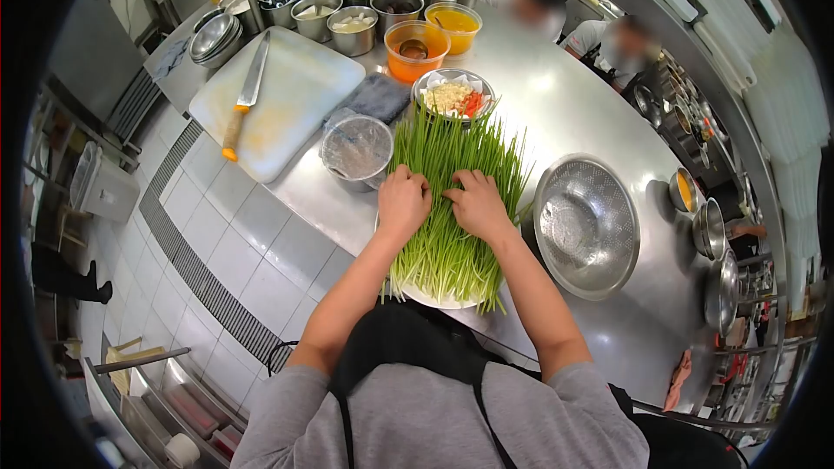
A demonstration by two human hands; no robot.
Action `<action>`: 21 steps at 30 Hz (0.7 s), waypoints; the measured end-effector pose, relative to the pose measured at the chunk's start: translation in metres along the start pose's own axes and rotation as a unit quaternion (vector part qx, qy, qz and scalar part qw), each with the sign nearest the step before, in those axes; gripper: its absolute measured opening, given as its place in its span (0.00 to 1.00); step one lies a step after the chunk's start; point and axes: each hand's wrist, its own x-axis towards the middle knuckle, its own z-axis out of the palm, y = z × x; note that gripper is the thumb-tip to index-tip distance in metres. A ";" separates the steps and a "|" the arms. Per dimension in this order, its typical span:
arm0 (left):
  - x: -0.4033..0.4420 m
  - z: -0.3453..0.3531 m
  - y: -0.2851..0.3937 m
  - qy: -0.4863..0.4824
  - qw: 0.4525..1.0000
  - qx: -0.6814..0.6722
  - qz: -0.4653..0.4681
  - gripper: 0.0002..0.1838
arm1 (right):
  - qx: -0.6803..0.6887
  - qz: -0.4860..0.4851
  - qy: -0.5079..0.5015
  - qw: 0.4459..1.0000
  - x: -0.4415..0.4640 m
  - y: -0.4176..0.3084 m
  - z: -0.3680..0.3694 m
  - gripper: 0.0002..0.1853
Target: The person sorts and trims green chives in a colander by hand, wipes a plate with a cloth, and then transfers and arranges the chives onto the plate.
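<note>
A big heap of long green garlic chives (452,243) lies in front of me, pale stem ends toward my body, leaf tips pointing away. Part of a white plate (432,299) shows beneath the stems. On the left side of the heap, my left hand (405,200) has its fingers curled into the chives. My right hand (478,202) grips some from the right side, fingers bent and closed. Just right of the heap is a perforated metal colander (599,247). A round container with clear plastic (356,148) in it stands beyond my left hand.
A knife (248,91) lies on a white cutting board (300,78) at left. Behind the chives stand a bowl of chopped garlic (450,95), orange tubs (417,50) and several metal pots. Two people (530,4) work across the steel counter (556,104).
</note>
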 end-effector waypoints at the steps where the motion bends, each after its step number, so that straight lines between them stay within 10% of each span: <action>1: 0.000 -0.001 0.002 0.003 1.000 0.006 0.001 0.06 | 0.005 -0.001 0.003 1.000 0.000 0.001 0.000 0.10; 21: 0.000 -0.007 -0.002 0.026 0.999 -0.011 -0.038 0.04 | -0.002 0.127 0.005 0.992 0.039 0.003 0.012 0.08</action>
